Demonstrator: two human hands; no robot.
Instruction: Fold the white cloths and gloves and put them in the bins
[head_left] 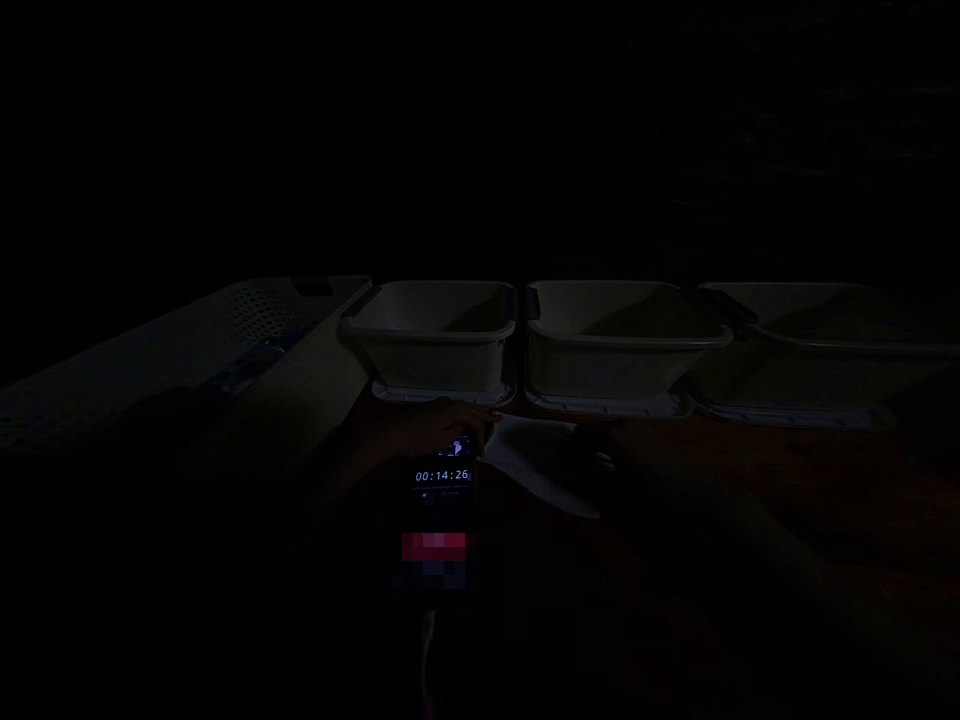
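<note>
The scene is very dark. My left hand reaches in over the top end of a lit phone that reads 00:14:26. Its fingers look spread, with the tips by the left edge of a flat white cloth-like piece. I cannot make out whether they press on that piece. My right hand is a dark shape over the right part of the same piece; its fingers are lost in shadow. The piece lies on a dark reddish-brown surface, and its exact kind does not show.
Three pale plastic tubs stand in a row behind my hands: a left tub, a middle tub and a right tub. At left is a perforated basket with bluish items inside. A cable runs from the phone.
</note>
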